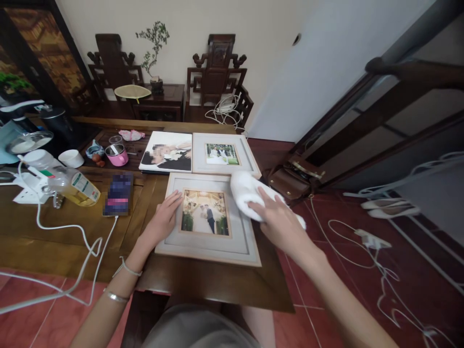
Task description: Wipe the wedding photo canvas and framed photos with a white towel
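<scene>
A pale framed photo point(239, 241) lies flat on the wooden table point(72, 227) right in front of me. My left hand point(165, 217) rests flat on the frame's left border, fingers stretched out. My right hand point(279, 220) presses a white cloth point(246, 191) against the frame's upper right corner, fingers lying over the cloth. Behind it lie a second framed photo point(224, 153) and an unframed print point(167, 151).
A phone point(119, 194) on a white cable, a bottle point(74, 186), a pink mug point(117, 154), a white cup point(71, 158) and a power strip point(31, 186) crowd the table's left. A brown bag point(290, 181), shoes point(389, 207) and cables lie on the red tile floor to the right.
</scene>
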A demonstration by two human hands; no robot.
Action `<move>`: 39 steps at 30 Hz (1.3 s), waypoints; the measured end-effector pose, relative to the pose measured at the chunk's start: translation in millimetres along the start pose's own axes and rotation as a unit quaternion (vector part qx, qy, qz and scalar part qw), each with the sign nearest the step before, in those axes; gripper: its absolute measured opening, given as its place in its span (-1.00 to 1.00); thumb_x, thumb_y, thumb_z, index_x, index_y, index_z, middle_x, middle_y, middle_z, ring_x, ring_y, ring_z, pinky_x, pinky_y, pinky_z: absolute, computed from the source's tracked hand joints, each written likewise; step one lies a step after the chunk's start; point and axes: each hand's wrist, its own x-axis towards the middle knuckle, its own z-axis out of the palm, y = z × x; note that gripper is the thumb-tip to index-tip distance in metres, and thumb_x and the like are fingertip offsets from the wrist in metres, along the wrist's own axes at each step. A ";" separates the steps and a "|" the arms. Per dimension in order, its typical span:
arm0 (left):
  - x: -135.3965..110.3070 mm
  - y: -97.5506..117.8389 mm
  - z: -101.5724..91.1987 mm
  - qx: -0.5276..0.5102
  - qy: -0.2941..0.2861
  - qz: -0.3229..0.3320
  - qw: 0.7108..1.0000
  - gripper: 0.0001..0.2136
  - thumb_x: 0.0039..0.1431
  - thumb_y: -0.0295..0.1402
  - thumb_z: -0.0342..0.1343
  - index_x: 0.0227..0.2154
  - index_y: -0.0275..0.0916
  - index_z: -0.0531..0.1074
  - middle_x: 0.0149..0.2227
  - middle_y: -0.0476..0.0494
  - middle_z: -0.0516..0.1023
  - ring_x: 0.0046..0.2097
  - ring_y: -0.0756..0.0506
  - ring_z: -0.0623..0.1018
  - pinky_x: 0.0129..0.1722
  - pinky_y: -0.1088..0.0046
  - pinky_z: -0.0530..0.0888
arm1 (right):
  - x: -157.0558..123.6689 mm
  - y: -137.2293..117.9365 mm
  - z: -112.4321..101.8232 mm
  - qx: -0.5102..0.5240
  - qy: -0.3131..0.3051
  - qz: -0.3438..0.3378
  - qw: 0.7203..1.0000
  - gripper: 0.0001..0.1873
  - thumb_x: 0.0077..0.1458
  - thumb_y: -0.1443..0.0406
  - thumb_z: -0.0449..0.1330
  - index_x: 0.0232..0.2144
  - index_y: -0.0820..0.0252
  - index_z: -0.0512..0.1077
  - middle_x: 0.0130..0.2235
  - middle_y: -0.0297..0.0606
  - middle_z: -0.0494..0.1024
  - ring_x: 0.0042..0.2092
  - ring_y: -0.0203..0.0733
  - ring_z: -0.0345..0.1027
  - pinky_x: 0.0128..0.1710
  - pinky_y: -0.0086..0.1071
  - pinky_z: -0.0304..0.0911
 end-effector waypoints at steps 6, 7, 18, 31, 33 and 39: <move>1.5 -6.6 2.3 -0.032 0.035 0.005 0.999 -0.44 0.09 -0.66 -0.16 0.16 -0.21 0.30 0.25 -0.25 0.28 0.30 -0.16 0.24 0.28 0.04 0.17 | 97.9 -58.8 9.1 -0.015 0.062 -0.151 0.987 -0.36 -0.06 0.65 0.04 0.05 0.14 0.42 0.33 -0.27 0.10 0.37 0.13 -0.27 0.30 0.20 -0.28; 1.6 -6.6 1.9 -0.034 0.036 0.001 0.999 -0.44 0.08 -0.66 -0.15 0.15 -0.21 0.32 0.24 -0.24 0.30 0.29 -0.16 0.25 0.28 0.05 0.19 | 107.9 -71.3 11.7 -0.018 0.049 -0.177 0.983 -0.38 -0.03 0.62 0.06 0.06 0.12 0.40 0.32 -0.29 0.12 0.37 0.12 -0.27 0.30 0.20 -0.30; -1.8 -6.1 4.9 -0.048 0.048 -0.004 0.998 -0.43 0.07 -0.67 -0.16 0.13 -0.17 0.34 0.25 -0.19 0.28 0.30 -0.14 0.24 0.28 0.05 0.17 | 80.6 -33.3 18.3 -0.026 -0.043 -0.091 0.995 -0.34 -0.09 0.67 0.05 0.00 0.09 0.47 0.05 -0.17 0.52 0.32 0.03 -0.02 0.27 0.16 -0.21; 0.5 -5.0 6.6 -0.035 0.063 0.002 0.997 -0.45 0.10 -0.65 -0.16 0.13 -0.18 0.33 0.24 -0.19 0.31 0.29 -0.13 0.24 0.29 0.07 0.18 | -53.8 -34.9 -1.1 0.063 -0.117 -0.118 0.984 -0.28 -0.32 0.64 0.01 -0.15 0.01 0.56 0.11 -0.22 0.47 0.26 0.12 0.11 0.20 0.09 0.08; 0.3 -5.3 6.1 -0.033 0.058 0.007 0.998 -0.46 0.10 -0.65 -0.16 0.14 -0.18 0.33 0.24 -0.20 0.31 0.30 -0.13 0.24 0.30 0.07 0.18 | -77.2 -29.7 -6.9 0.094 -0.123 -0.139 0.978 -0.29 -0.28 0.62 -0.01 -0.15 -0.07 0.54 0.12 -0.30 0.46 0.25 0.01 0.15 0.18 -0.02 0.17; 0.8 -6.3 6.0 -0.032 0.061 0.006 0.998 -0.46 0.10 -0.64 -0.16 0.13 -0.20 0.33 0.23 -0.21 0.32 0.29 -0.14 0.25 0.29 0.06 0.17 | -50.9 0.2 -28.8 0.047 -0.010 -0.053 0.997 -0.28 -0.21 0.60 -0.04 0.01 0.08 0.44 0.24 -0.17 0.30 0.29 0.03 0.07 0.15 0.00 0.22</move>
